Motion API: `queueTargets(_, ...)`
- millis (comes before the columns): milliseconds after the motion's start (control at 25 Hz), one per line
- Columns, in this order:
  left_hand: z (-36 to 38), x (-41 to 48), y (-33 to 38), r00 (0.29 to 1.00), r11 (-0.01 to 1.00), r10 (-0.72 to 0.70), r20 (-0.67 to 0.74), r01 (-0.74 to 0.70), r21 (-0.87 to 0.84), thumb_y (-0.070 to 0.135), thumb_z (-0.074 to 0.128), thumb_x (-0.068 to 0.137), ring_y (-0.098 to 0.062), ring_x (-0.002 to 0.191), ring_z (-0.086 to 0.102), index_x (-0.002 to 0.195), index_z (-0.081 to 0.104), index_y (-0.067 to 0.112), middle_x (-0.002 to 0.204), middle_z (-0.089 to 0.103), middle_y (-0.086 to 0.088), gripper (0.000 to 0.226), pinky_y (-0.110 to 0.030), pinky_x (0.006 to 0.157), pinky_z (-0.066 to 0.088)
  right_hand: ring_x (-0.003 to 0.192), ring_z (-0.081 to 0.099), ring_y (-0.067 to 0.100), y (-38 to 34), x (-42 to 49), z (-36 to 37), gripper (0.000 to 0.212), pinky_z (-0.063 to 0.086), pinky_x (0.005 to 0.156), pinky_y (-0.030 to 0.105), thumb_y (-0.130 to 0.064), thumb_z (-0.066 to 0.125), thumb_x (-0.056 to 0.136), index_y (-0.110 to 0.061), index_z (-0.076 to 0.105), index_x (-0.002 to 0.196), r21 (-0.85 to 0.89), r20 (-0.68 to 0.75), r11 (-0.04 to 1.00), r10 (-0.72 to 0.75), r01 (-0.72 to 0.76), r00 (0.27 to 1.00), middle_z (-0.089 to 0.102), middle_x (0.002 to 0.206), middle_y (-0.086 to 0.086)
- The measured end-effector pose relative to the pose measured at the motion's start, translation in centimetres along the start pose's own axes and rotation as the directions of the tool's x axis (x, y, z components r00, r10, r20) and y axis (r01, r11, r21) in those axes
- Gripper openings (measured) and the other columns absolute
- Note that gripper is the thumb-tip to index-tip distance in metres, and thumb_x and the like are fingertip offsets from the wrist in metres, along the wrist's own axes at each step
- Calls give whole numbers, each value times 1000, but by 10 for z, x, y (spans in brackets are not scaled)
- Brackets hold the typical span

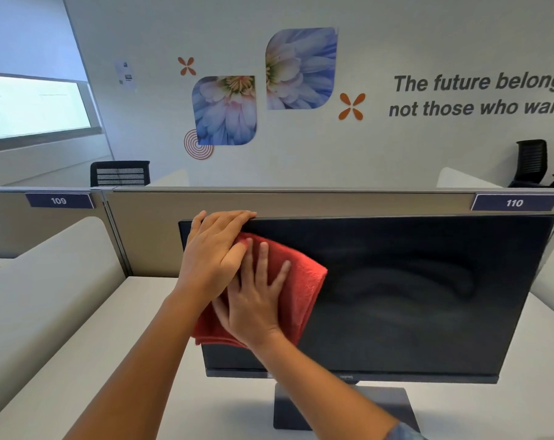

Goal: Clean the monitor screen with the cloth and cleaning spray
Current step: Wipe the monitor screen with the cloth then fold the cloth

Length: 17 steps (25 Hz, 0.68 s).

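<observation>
A black monitor point(412, 290) stands on its stand on a white desk, its dark screen showing wet smear marks in the middle. A folded red cloth point(304, 281) lies flat against the screen's left part. My right hand point(256, 300) presses on the cloth with its fingers spread. My left hand point(215, 249) grips the monitor's top left edge, fingers curled over the top, and partly overlaps the cloth. No cleaning spray bottle is in view.
The monitor's stand base point(345, 408) rests on the white desk point(110, 360). A beige partition point(142, 223) with labels 109 and 110 runs behind the monitor. Curved white dividers flank the desk. Black office chairs point(120, 173) stand beyond the partition.
</observation>
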<state>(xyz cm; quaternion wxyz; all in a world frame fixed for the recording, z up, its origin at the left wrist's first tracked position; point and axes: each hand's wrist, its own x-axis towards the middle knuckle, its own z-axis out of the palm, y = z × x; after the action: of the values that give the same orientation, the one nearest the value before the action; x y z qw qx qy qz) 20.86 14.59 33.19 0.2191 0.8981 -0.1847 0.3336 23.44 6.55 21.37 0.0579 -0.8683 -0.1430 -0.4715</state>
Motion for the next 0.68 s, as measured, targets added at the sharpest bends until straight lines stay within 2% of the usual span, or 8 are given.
queueTargets(120,-2,-1,-1,1000,1000,7,10,-6,-29,24,36,76,-10,125,37,129,47,24,132,53,5,54,-39,116,6,146,1,33,-2,-22,16,67,-9,113,61,-59,29,93,-19,28,147,-32,116,987,-156,161,981,30,154,8)
queueTargets(280,1,-1,2,1000,1000,11,-4,-11,-11,27,36,77,-10,125,38,128,48,26,132,54,6,52,-38,116,5,146,-2,30,14,-87,32,72,-14,113,58,-60,28,92,-21,16,151,-131,317,860,-434,493,843,14,159,4)
queueTargets(360,2,-2,0,1000,1000,9,-12,-9,-2,28,37,78,-11,125,37,128,47,27,132,54,5,51,-38,116,3,147,-2,26,22,-101,32,76,-14,114,56,-62,33,90,-22,13,151,-161,352,803,-496,574,794,7,159,3)
queueTargets(480,3,-2,-1,999,1000,26,-24,-26,6,33,36,78,-9,123,38,127,47,28,130,54,7,51,-37,116,3,147,-2,23,35,-88,21,77,-13,116,52,-63,38,88,-27,13,151,-161,243,847,-463,507,852,3,160,1)
queueTargets(560,3,-2,0,999,999,38,-32,-38,2,38,35,77,-7,122,39,126,48,28,129,55,8,52,-38,116,5,147,0,22,51,-75,10,75,-12,116,51,-64,41,86,-31,19,150,-123,134,912,-375,391,917,3,159,-1)
queueTargets(680,4,-2,-1,998,999,44,-39,-44,3,39,36,78,-8,121,40,126,48,28,128,56,9,51,-39,116,6,144,15,21,91,-55,-13,74,-5,116,53,-68,46,81,-35,28,145,-71,-19,977,-203,201,979,13,156,-1)
